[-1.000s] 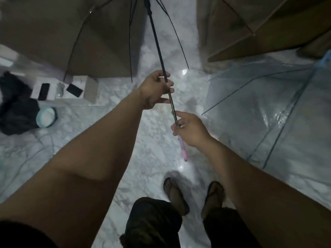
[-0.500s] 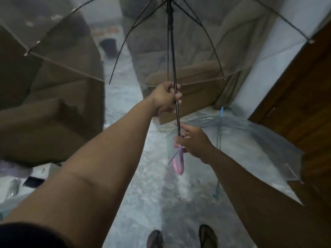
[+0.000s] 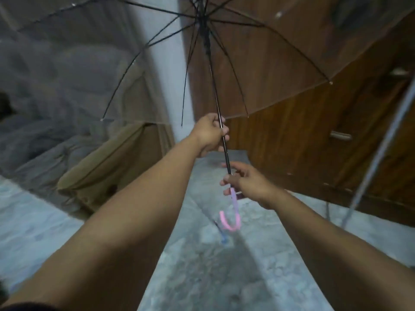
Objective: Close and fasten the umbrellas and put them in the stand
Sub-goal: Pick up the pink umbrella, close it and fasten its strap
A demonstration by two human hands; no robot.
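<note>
While the clear umbrella (image 3: pixel 258 52) remains fully open, my left hand (image 3: pixel 210 134) grips its shaft and my right hand (image 3: pixel 246 181) holds above the pink handle (image 3: pixel 231 221); closing, fastening, stowing all remain.

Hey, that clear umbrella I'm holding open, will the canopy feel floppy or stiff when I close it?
The canopy is thin clear film on slim black ribs, so probably floppy and light once folded. The shaft looks rigid.
</note>
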